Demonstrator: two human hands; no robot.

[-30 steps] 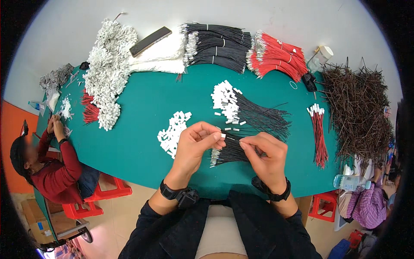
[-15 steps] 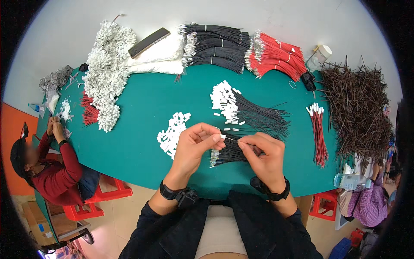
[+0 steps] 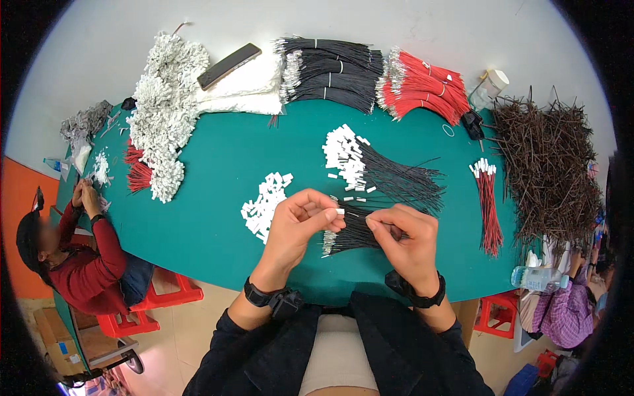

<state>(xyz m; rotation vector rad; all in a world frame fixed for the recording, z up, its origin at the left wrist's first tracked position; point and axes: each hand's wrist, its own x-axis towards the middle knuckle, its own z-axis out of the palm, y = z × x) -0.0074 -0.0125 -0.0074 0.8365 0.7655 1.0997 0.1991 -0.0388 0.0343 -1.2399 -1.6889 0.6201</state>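
Between thumb and forefinger, my left hand (image 3: 302,219) pinches a small white sleeve (image 3: 340,212). My right hand (image 3: 408,231) pinches a thin black wire (image 3: 357,215), whose tip points toward the sleeve with a small gap between them. Beneath both hands lies a bunch of black wires (image 3: 350,237) with bare metal ends at its left. Just beyond is another bunch of black wires (image 3: 403,173), capped with white sleeves (image 3: 343,153). Beside my left hand spreads a pile of loose white sleeves (image 3: 263,201).
Along the back of the green table (image 3: 224,152) lie a white heap (image 3: 162,99), black wire bundles (image 3: 337,72) and red wire bundles (image 3: 429,82). A brown wire heap (image 3: 548,171) and a capped red bunch (image 3: 487,204) are at right. Another person (image 3: 86,264) sits at far left.
My right hand has shifted slightly right, and the wire tip now stands apart from the white sleeve. My left hand has barely moved.
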